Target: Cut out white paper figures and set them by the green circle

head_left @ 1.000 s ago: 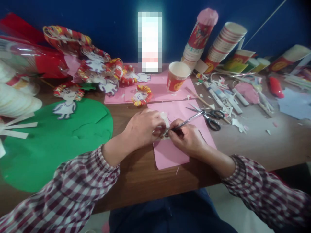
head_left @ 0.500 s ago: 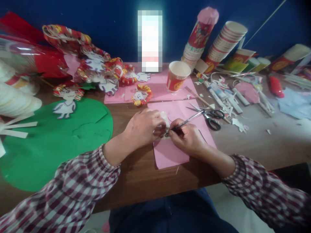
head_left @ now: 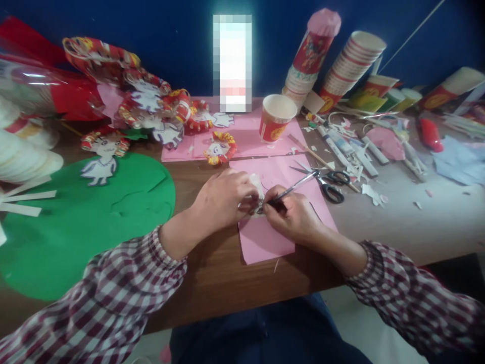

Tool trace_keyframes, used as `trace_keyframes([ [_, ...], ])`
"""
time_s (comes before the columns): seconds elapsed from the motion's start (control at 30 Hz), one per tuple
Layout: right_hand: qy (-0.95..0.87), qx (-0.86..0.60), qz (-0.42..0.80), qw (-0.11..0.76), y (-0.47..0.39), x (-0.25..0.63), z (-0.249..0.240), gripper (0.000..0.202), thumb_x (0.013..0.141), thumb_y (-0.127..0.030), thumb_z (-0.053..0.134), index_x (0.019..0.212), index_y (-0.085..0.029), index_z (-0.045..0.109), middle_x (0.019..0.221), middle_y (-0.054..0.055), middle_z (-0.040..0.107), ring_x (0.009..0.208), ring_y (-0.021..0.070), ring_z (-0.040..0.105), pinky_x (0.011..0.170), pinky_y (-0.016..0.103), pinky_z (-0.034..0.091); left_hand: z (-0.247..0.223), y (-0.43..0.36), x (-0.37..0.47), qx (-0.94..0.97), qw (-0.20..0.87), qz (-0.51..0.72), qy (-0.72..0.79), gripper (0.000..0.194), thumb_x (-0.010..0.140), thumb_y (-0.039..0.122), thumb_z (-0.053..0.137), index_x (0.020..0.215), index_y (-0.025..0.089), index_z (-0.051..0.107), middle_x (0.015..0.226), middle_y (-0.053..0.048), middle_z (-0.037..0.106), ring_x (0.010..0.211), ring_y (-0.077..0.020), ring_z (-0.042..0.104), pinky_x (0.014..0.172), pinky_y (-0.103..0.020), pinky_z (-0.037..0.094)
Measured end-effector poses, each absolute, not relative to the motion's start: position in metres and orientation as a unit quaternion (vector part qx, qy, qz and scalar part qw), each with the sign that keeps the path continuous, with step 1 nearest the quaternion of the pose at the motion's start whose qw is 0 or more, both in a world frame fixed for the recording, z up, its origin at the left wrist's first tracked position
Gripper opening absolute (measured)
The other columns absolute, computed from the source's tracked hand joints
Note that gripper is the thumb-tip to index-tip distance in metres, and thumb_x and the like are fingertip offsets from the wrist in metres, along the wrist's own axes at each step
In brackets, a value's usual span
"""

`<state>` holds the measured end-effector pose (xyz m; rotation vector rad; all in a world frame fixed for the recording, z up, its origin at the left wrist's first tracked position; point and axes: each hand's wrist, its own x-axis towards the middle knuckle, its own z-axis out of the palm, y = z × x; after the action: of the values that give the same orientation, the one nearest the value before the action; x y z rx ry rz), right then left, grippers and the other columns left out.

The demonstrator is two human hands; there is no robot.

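My right hand [head_left: 293, 215] grips a pen [head_left: 297, 186], its fingers closed low on the barrel and its tip end hidden by the hands. My left hand [head_left: 229, 197] is closed on a small white paper piece [head_left: 256, 183], which shows only in part between the two hands. Both hands are over pink paper [head_left: 267, 240] on the brown table. Black-handled scissors [head_left: 328, 184] lie with spread blades just right of my right hand. A small paper face ringed in red and yellow [head_left: 220, 148] is beyond my left hand.
A paper cup [head_left: 278, 119] stands behind the hands. Stacked cups [head_left: 350, 65], markers [head_left: 341, 146] and paper scraps [head_left: 373, 194] are at the right. A green disc [head_left: 144, 232] and a paper figure [head_left: 99, 169] lie left. A blurred bright screen [head_left: 233, 60] stands at the back.
Both hands stay almost where they were, with the pen and the paper piece still held. The whole view has shifted very slightly.
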<state>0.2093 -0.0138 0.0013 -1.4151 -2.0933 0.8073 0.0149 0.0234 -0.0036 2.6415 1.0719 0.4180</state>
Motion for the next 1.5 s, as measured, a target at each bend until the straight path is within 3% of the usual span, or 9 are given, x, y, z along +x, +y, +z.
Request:
trace_keyframes([
  [1.5,-0.769,-0.53,0.285,0.215,-0.0158,0.2146,-0.002,0.008,0.085,-0.029,0.053,0.082,-0.021,0.055,0.062,-0.003,0.056,0.054,0.0115,0.051,0.054,0.023,0.038,-0.0018,0.0242,0.0145,0.912,0.136,0.135,0.364,0.012,0.081,0.029,0.059,0.087,0.024,0.068,0.086,-0.004,0.06,0.085,-0.0192,0.053,0.081,-0.035,0.042],
])
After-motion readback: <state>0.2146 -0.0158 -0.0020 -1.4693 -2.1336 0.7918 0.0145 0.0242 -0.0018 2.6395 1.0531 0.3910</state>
